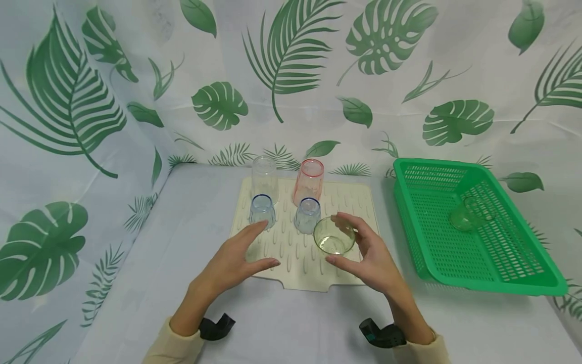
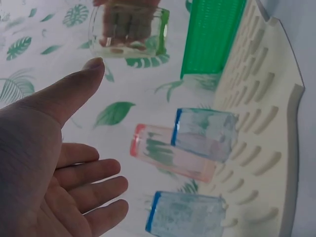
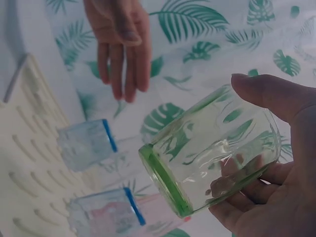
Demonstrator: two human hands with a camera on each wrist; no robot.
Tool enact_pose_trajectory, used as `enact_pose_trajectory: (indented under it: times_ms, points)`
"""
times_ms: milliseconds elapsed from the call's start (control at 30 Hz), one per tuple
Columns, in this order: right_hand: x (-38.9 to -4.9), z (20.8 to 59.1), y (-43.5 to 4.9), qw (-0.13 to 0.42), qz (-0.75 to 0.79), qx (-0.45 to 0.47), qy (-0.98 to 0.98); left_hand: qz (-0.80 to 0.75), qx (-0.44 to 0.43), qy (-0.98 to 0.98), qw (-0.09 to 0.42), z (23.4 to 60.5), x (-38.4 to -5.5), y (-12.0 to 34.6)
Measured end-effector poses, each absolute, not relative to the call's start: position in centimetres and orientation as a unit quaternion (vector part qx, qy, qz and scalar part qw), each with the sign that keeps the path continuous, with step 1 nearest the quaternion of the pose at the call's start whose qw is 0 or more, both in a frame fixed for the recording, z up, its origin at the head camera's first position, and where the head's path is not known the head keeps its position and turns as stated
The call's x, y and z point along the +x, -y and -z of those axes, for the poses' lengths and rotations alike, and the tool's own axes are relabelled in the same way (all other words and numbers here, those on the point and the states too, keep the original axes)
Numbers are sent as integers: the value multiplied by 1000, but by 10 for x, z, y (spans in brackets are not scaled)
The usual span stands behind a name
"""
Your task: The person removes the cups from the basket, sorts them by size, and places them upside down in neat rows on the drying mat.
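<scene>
My right hand (image 1: 370, 253) holds a clear, green-tinted glass (image 1: 334, 236) between thumb and fingers, above the right part of a cream draining mat (image 1: 295, 268). In the right wrist view, a thick green band marks the end of this glass (image 3: 207, 148) facing the mat. My left hand (image 1: 232, 260) is empty, thumb and fingers apart, over the mat's left front edge. Beyond it stands a small blue-rimmed glass (image 1: 262, 210), with a second blue-rimmed glass (image 1: 307, 215) to its right. Behind them are a tall clear glass (image 1: 264, 177) and a red-rimmed tall glass (image 1: 310, 182).
At the right sits a green plastic basket (image 1: 411, 237) with perforated walls. Inside it a green-tinted glass (image 1: 468, 215) lies tilted on its side. A white cloth (image 1: 182, 217) covers the table, and a leaf-print curtain (image 1: 313, 50) hangs behind.
</scene>
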State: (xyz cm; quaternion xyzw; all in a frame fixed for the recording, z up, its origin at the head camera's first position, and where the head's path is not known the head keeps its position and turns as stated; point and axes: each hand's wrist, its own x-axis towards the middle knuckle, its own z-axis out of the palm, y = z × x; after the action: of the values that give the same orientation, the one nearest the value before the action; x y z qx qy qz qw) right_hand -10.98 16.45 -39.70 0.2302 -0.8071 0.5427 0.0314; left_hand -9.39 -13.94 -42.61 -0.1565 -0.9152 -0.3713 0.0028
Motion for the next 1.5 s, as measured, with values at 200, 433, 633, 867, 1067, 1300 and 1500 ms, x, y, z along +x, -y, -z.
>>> enact_pose_trajectory:
  times_ms: [200, 433, 633, 867, 1067, 1300, 1500]
  points:
    - [-107, 402, -153, -1, -541, 242, 805, 391, -190, 901, 1, 420, -91, 129]
    - [-103, 407, -142, -29, -540, 258, 801, 403, -225, 887, -2, 419, -87, 121]
    - [-100, 410, -137, -42, -533, 266, 802, 425, -261, 867, 11, 420, -86, 118]
    - [-100, 413, -133, -49, -539, 292, 789, 434, -300, 849, 30, 421, -85, 115]
    - [-100, 417, -131, -46, -549, 326, 768, 431, -311, 846, 48, 421, -85, 113]
    - [-100, 421, -127, -43, -565, 357, 742, 442, -314, 839, 46, 422, -85, 112]
    - [-100, 423, -124, -47, -571, 364, 734, 453, -322, 830, 43, 423, -85, 112]
